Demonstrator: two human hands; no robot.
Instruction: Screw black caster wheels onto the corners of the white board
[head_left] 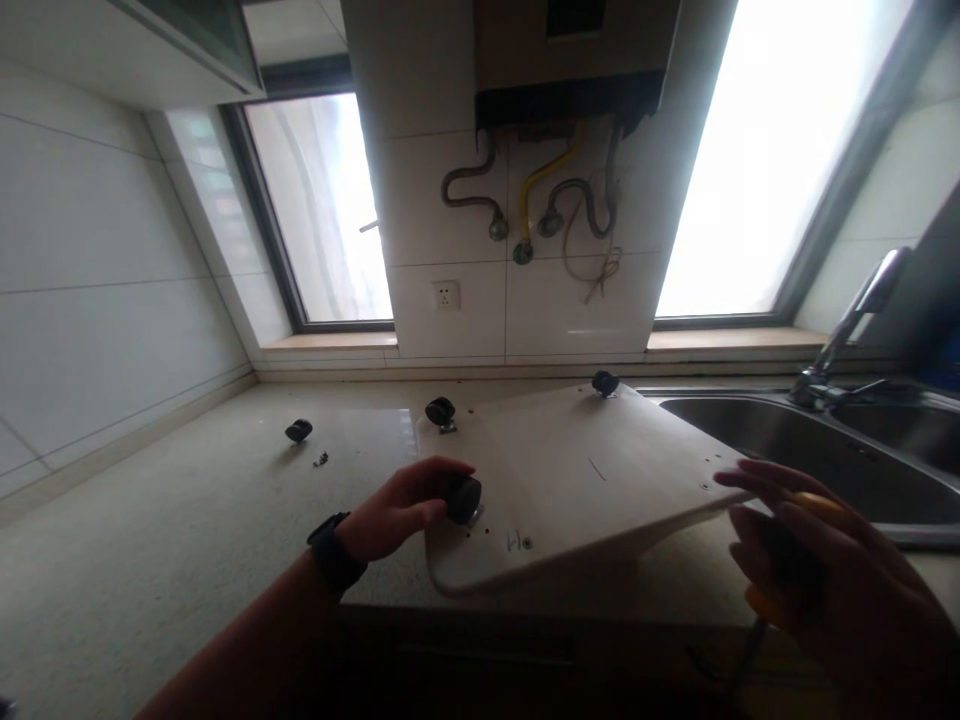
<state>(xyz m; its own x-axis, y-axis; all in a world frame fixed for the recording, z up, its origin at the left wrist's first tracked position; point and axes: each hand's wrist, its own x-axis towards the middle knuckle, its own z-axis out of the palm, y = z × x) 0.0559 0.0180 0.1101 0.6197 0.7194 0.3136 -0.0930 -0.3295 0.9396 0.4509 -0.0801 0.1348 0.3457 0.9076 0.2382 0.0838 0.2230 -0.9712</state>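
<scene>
My left hand is closed around a black caster wheel, which stands at the near left corner of a pale board. My right hand grips a tool with a yellow and black handle, apparently a screwdriver, its thin shaft pointing down. That hand is at the board's right corner, by some small holes. Two more casters, one at the far left corner and one at the far right corner, sit on the board. Pencil-like marks show on its surface.
A loose caster and several small screws lie on the speckled countertop. To the right is a steel sink with a chrome faucet. A water heater with pipes hangs on the tiled wall between two windows.
</scene>
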